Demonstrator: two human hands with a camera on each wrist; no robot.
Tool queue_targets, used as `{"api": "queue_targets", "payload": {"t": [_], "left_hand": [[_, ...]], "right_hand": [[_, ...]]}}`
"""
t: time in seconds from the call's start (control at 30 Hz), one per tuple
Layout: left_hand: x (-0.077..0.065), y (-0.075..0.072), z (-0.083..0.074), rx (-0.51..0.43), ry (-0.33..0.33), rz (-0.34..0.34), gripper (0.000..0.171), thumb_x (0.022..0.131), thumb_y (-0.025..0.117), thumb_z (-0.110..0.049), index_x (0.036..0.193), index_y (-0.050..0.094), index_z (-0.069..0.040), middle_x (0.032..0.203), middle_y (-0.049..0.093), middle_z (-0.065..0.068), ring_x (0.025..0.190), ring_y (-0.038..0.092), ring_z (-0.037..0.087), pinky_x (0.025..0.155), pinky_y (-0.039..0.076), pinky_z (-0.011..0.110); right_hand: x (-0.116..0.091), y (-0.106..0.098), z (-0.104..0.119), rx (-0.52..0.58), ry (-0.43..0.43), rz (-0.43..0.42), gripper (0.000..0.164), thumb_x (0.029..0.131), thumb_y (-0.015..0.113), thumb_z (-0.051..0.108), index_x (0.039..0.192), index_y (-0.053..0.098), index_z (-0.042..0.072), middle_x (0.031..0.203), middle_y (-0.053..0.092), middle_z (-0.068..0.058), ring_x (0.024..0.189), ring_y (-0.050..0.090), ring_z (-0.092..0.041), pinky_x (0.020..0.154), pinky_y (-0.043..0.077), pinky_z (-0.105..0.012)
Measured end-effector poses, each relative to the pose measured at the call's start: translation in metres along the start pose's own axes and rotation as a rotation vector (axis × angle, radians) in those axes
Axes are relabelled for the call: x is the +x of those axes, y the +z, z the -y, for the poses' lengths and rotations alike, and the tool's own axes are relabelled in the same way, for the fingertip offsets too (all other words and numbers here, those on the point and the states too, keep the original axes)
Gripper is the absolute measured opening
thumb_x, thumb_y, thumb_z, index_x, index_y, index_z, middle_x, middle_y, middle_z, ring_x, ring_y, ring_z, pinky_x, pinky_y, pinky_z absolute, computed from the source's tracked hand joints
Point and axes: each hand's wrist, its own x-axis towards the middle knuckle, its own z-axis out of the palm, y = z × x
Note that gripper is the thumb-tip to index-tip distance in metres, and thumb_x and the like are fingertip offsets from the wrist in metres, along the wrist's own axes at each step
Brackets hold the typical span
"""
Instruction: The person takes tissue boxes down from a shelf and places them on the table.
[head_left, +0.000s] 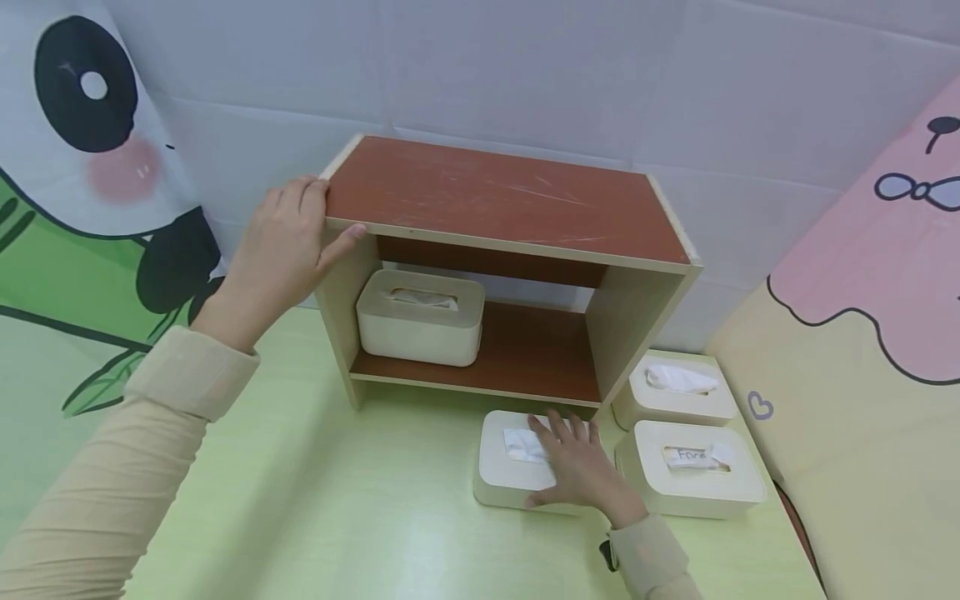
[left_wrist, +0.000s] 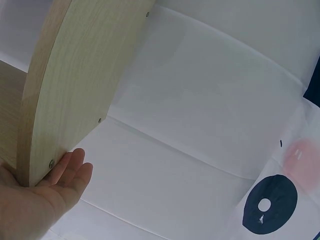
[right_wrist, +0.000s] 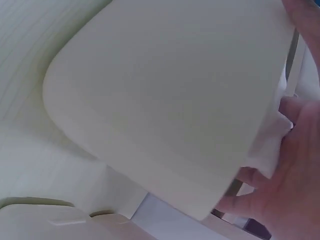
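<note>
My left hand [head_left: 288, 237] grips the upper left corner of a small wooden shelf [head_left: 495, 196] with a reddish-brown top. Its thumb lies along the front edge; in the left wrist view the other fingers [left_wrist: 75, 175] lie against the outer side panel. My right hand [head_left: 585, 471] spans a cream tissue box [head_left: 498, 454] on the table before the shelf, thumb at the near edge and fingers spread over the lid toward the far edge. The right wrist view shows the box's side [right_wrist: 165, 100] up close. Another tissue box [head_left: 420, 321] stands inside the shelf, on the left.
Two more tissue boxes, a rear one [head_left: 637, 400] and a front one [head_left: 701, 496] with writing on its tissue, stand right of the shelf. The light green table [head_left: 360, 517] ends at the right near a cream panel [head_left: 862, 467]. A pale cloth wall [head_left: 517, 75] rises behind.
</note>
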Motion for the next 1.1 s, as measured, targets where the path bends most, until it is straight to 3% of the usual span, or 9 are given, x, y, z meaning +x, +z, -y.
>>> {"api": "queue_targets", "payload": {"t": [0.17, 0.5, 1.1], "left_hand": [[0.0, 0.0, 0.0, -0.008, -0.006, 0.012, 0.064, 0.09, 0.054, -0.039, 0.122, 0.04, 0.015, 0.121, 0.048, 0.031, 0.11, 0.045, 0.045, 0.094, 0.035, 0.053], [0.001, -0.001, 0.001, -0.007, -0.004, 0.009, 0.065, 0.09, 0.054, -0.039, 0.123, 0.04, 0.015, 0.121, 0.048, 0.031, 0.11, 0.045, 0.045, 0.094, 0.035, 0.053], [0.0, -0.001, 0.0, -0.012, -0.021, 0.024, 0.065, 0.09, 0.053, -0.04, 0.125, 0.039, 0.014, 0.121, 0.048, 0.032, 0.11, 0.045, 0.046, 0.095, 0.035, 0.054]], "right_hand": [[0.002, -0.008, 0.003, 0.009, -0.036, -0.056, 0.111, 0.053, 0.069, 0.071, 0.143, 0.031, 0.019, 0.145, 0.032, -0.016, 0.129, 0.029, -0.048, 0.1, 0.022, -0.068], [0.01, -0.031, 0.012, -0.012, -0.19, -0.293, 0.08, 0.075, 0.062, 0.058, 0.138, 0.041, 0.013, 0.136, 0.047, -0.009, 0.12, 0.046, -0.035, 0.095, 0.038, -0.057], [0.048, -0.07, 0.023, -0.063, -0.234, -0.382, 0.072, 0.08, 0.063, 0.048, 0.138, 0.04, 0.013, 0.137, 0.044, -0.01, 0.12, 0.046, -0.032, 0.099, 0.037, -0.052]]}}
